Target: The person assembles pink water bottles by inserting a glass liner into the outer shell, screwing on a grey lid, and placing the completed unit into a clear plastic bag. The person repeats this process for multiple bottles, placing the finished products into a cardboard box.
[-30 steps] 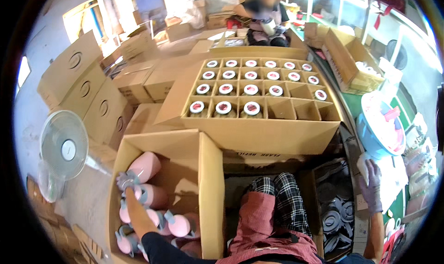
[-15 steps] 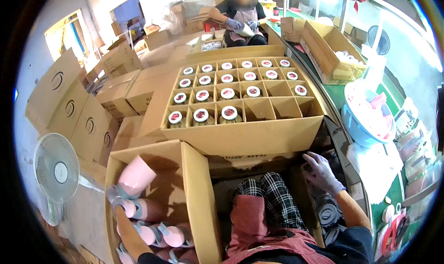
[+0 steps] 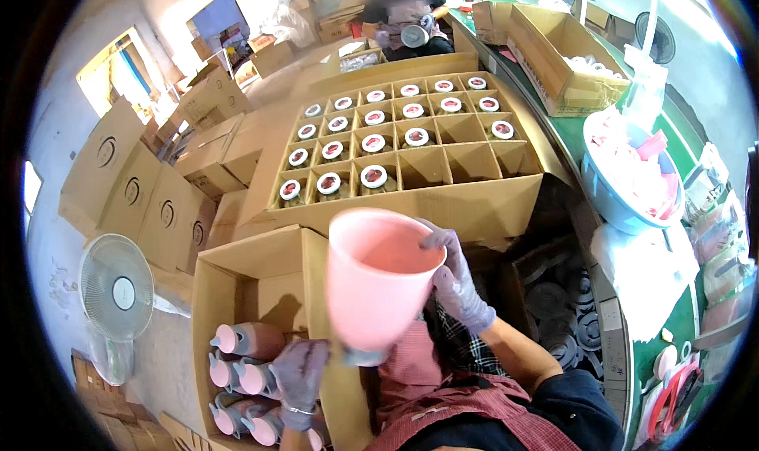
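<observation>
I hold a pink plastic jar (image 3: 371,289) upright and close to my face, its open mouth facing up. My left hand (image 3: 299,376), in a purple glove, grips its grey base from below. My right hand (image 3: 455,277), also gloved, pinches the jar's rim on the right side. Under my left arm an open cardboard box (image 3: 237,265) holds several more pink jars (image 3: 241,364) lying on their sides. Ahead stands a large divided carton (image 3: 443,206) with several capped jars (image 3: 371,143) in its cells; the near right cells are vacant.
A white fan (image 3: 118,293) stands at the left beside stacked flat cartons (image 3: 130,186). A blue basin of pink pieces (image 3: 632,170) sits on the green table at right. Black lids (image 3: 569,309) fill a box below it. Another person (image 3: 403,16) works at the far end.
My left hand lifted a pink jar out of the box and raised it upright in front of me. My right hand came in from the right and took hold of its rim.
</observation>
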Tool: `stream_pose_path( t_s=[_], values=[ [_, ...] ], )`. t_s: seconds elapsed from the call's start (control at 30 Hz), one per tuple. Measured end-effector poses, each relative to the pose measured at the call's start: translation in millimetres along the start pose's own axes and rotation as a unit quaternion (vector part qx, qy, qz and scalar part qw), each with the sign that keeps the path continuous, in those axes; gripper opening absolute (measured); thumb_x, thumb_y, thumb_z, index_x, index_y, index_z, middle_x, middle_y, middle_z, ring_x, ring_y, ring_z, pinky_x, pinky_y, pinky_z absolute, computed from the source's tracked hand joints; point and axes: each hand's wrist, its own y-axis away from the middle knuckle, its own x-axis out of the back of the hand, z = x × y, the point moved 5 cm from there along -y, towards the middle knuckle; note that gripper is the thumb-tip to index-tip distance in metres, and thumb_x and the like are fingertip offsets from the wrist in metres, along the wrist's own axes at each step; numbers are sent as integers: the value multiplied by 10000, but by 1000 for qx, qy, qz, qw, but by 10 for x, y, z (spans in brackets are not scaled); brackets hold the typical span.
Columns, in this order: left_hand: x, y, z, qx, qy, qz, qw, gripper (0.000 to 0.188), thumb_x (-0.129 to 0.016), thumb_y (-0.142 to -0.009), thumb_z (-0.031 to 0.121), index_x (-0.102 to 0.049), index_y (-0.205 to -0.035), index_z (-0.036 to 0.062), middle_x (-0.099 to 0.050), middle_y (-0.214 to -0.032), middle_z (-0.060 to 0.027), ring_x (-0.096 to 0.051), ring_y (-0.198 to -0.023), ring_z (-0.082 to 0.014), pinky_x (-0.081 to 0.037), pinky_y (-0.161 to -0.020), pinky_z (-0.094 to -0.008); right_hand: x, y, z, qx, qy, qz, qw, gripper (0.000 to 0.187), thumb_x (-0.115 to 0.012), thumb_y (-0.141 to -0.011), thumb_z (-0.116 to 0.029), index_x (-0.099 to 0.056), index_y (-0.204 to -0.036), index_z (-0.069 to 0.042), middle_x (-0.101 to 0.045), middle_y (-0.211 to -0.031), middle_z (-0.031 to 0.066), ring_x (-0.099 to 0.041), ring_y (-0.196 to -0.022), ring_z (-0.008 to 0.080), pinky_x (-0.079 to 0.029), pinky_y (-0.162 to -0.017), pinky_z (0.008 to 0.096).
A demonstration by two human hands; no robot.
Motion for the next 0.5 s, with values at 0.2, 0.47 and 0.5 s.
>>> stream_pose_path(
  t_s=[0.2, 0.47, 0.5],
  values=[
    [-1480, -324, 128, -399, -14, -162, 903, 598, -721, -886, 321, -550, -1389, 48, -542, -1374, -193, -518, -1273, -364, -368, -1115, -461, 668, 646, 459, -176, 166, -133, 961, 175, -643, -955, -223, -623, -903, -58, -643, -1177, 150, -587, -1141, 248, -448, -1021, 383],
    [-2304, -541, 157, -254, 15, -175, 951, 281, -516, -989, 241, -723, -1091, 80, -686, -722, -127, -670, -638, -322, -536, -610, -405, 2016, -1348, -509, 213, 622, 4, 754, 227, -684, -844, -110, -684, -1062, -44, -684, -993, 160, -652, -960, 369, -529, -886, 440],
    [-2262, -404, 280, -314, -24, -169, 934, 266, -532, -969, 225, -721, -1086, 79, -675, -720, -130, -656, -624, -316, -524, -590, -414, 2210, -1710, -534, 212, 662, 44, 718, 260, -676, -847, -125, -688, -1098, -59, -684, -1003, 171, -650, -975, 378, -523, -904, 451]
  ],
)
